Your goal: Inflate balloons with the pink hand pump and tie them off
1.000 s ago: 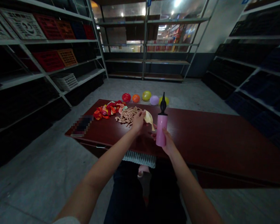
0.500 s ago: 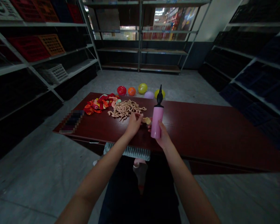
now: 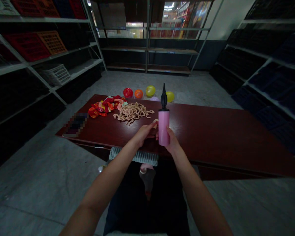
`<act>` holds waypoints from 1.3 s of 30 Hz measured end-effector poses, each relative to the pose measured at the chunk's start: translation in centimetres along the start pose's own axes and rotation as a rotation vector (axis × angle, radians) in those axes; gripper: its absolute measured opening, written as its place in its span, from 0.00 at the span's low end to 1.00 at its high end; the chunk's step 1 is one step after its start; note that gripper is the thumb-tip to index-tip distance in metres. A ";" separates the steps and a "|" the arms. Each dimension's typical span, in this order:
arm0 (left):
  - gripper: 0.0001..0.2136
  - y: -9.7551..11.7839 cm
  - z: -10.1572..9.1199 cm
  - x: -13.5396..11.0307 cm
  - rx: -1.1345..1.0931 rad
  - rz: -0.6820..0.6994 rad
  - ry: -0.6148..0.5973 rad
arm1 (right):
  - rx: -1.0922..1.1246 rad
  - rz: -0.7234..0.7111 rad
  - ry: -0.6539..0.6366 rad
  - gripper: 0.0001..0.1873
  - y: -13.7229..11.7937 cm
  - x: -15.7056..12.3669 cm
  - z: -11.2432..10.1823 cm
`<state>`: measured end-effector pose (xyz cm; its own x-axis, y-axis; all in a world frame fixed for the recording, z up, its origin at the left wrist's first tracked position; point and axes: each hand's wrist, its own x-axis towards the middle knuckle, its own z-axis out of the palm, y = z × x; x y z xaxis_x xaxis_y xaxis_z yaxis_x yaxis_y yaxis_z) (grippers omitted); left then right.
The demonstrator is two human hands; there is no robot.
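Note:
My right hand (image 3: 170,139) is wrapped round a pink balloon pump (image 3: 164,126), held upright with its black nozzle pointing up. Close by on the left, my left hand (image 3: 147,131) pinches a small pale yellow balloon (image 3: 155,122) beside the pump's barrel; part of the balloon is hidden by the fingers and the pump. Beyond the left hand, a heap of long beige balloons (image 3: 132,113) lies on the dark red table (image 3: 211,137). Left of the heap sits a pile of red, orange and pink uninflated balloons (image 3: 105,106).
Past the table's far edge are inflated balloons: a red one (image 3: 128,92), an orange one (image 3: 138,93) and a yellow one (image 3: 150,91). A blurred-out flat object (image 3: 76,124) lies at the table's left end. Shelves with crates (image 3: 51,42) stand around.
My left hand has moved right, closer to the pump, bringing the pale yellow balloon against the barrel's side. The pump has shifted slightly left and stands straighter.

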<state>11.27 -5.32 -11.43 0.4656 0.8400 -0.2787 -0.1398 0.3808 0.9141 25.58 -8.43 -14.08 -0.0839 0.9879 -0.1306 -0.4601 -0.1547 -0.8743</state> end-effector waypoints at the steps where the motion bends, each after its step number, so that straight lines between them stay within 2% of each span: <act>1: 0.26 -0.1 -0.1 -0.1 -0.018 -0.007 -0.021 | -0.002 -0.002 -0.006 0.28 0.0 0.0 0.1; 4: 0.26 -0.3 -0.4 -0.3 -0.029 -0.004 -0.049 | -0.015 -0.026 -0.035 0.31 -0.1 -0.1 0.2; 6: 0.25 -0.2 -0.7 -0.2 0.047 0.015 0.015 | -0.017 -0.030 -0.061 0.32 -0.1 -0.3 0.2; 10: 0.18 0.5 -1.9 0.0 0.357 0.229 0.191 | -0.018 -0.001 -0.052 0.29 -0.2 -0.5 0.3; 12: 0.17 1.0 -2.6 -0.2 0.430 0.291 0.201 | -0.036 -0.001 -0.068 0.28 -0.2 -0.6 0.4; 19: 0.21 1.6 -3.7 -1.7 0.433 0.004 -0.004 | -0.085 0.017 -0.130 0.26 0.0 -0.8 0.8; 23: 0.23 1.9 -4.1 -2.2 0.486 -0.008 -0.094 | -0.113 0.026 -0.145 0.23 0.3 -1.0 0.7; 25: 0.22 2.2 -4.5 -2.4 0.414 0.003 -0.146 | -0.116 0.016 -0.146 0.22 0.3 -1.1 0.7; 27: 0.18 2.8 -5.1 -2.6 0.247 0.031 -0.158 | -0.114 -0.003 -0.143 0.22 0.3 -1.2 0.8; 29: 0.13 3.7 -5.9 -2.7 0.040 0.097 -0.093 | -0.108 -0.028 -0.155 0.24 0.1 -1.3 1.0; 32: 0.11 6.0 -7.5 -2.6 -0.173 0.249 0.081 | -0.108 -0.066 -0.191 0.27 -0.2 -1.5 1.3; 36: 0.13 9.3 -9.0 -2.5 -0.190 0.382 0.245 | -0.189 -0.062 -0.205 0.23 -0.3 -1.8 1.5; 39: 0.15 10.3 -9.4 -2.4 -0.181 0.425 0.336 | -0.305 -0.035 -0.191 0.22 0.0 -2.5 1.8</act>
<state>0.50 0.28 -4.09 0.0360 0.9993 -0.0029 -0.4156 0.0176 0.9094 24.18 -10.94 -12.94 -0.2501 0.9676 -0.0336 -0.1830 -0.0813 -0.9797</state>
